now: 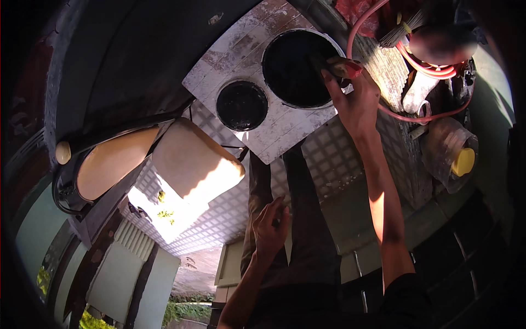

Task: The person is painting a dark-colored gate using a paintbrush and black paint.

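My right hand point(357, 98) grips what looks like a paintbrush point(349, 69), with reddish and brown parts showing. Its dark end reaches over the right side of a large round tub of black liquid point(298, 68), and the bristles are lost against the black. Beside that tub stands a smaller round container point(242, 105), black inside. Both rest on a low stool-like top of worn planks point(283, 131) with patchy white paint. Over my thighs, my left hand point(271, 228) hangs with loosely bent fingers and no visible object in it.
A tan chair seat point(185, 156) and curved tan piece point(119, 162) stand left. A large dark panel point(135, 53) fills the upper left. On the right are a weathered wooden block point(394, 74), a pink hose point(431, 118) and a plastic bag holding something with a yellow lid point(463, 162).
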A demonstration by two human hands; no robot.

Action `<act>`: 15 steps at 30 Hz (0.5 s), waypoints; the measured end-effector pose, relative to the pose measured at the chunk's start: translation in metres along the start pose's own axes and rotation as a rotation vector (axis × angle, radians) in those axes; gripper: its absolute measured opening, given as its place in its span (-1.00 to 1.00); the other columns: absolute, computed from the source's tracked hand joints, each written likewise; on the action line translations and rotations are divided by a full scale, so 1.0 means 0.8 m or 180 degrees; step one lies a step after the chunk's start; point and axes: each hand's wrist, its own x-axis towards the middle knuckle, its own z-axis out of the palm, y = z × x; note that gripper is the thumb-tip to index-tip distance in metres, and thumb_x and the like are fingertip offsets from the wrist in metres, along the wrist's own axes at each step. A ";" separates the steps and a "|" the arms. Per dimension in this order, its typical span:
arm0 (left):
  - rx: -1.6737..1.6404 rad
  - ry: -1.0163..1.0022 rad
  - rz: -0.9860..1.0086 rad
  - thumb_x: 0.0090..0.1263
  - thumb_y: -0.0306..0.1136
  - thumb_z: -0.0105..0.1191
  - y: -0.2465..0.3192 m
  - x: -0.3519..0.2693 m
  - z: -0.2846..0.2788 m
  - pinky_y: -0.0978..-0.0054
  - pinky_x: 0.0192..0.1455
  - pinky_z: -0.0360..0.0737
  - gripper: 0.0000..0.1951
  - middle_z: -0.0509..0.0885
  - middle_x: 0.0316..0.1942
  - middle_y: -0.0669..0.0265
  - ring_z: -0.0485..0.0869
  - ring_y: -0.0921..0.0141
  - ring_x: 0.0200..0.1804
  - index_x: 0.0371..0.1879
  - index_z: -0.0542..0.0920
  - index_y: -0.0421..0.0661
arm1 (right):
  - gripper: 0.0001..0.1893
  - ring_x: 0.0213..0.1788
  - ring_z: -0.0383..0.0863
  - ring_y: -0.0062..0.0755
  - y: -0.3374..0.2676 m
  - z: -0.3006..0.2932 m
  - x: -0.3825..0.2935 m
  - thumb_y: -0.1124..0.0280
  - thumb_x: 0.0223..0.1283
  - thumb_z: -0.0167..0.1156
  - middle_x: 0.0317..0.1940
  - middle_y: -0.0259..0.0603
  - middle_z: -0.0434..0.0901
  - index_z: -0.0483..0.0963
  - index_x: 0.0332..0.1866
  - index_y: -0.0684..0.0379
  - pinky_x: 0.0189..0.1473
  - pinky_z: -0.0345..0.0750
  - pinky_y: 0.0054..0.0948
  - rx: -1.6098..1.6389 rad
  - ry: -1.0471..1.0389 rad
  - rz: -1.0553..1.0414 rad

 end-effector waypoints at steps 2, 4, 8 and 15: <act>-0.0159 -0.0019 -0.0166 0.35 -0.54 0.20 -0.006 0.011 0.002 0.48 -0.25 0.65 -0.67 0.73 -0.28 0.21 0.74 0.40 -0.32 0.11 0.63 -0.19 | -0.75 -0.22 0.69 -0.01 0.013 0.021 0.000 0.47 0.13 0.40 -0.24 -0.02 0.68 0.61 -0.08 0.25 -0.15 0.60 -0.25 0.0053 -0.0024 0.0054; -0.0153 0.0011 -0.0240 0.35 -0.54 0.20 -0.010 0.020 -0.002 0.48 -0.24 0.65 -0.67 0.73 -0.28 0.22 0.74 0.40 -0.33 0.11 0.63 -0.19 | -0.75 -0.22 0.70 -0.02 0.013 0.030 -0.001 0.47 0.13 0.40 -0.24 -0.02 0.68 0.61 -0.08 0.24 -0.16 0.60 -0.25 0.0003 -0.0125 0.0133; -0.0128 0.0097 -0.0230 0.35 -0.55 0.20 -0.019 0.041 -0.010 0.47 -0.22 0.66 -0.67 0.74 -0.27 0.23 0.75 0.40 -0.33 0.10 0.64 -0.19 | -0.76 -0.21 0.70 -0.02 0.016 0.039 0.000 0.48 0.13 0.39 -0.25 -0.05 0.67 0.61 -0.08 0.20 -0.16 0.60 -0.26 -0.0080 -0.0191 0.0145; -0.0172 0.0115 -0.0412 0.36 -0.54 0.19 -0.031 0.065 -0.026 0.47 -0.24 0.67 -0.69 0.75 -0.25 0.21 0.77 0.41 -0.29 0.09 0.65 -0.18 | -0.74 -0.20 0.70 -0.02 0.023 0.048 -0.004 0.50 0.13 0.38 -0.26 -0.06 0.67 0.60 -0.05 0.18 -0.17 0.60 -0.25 -0.0200 -0.0199 0.0038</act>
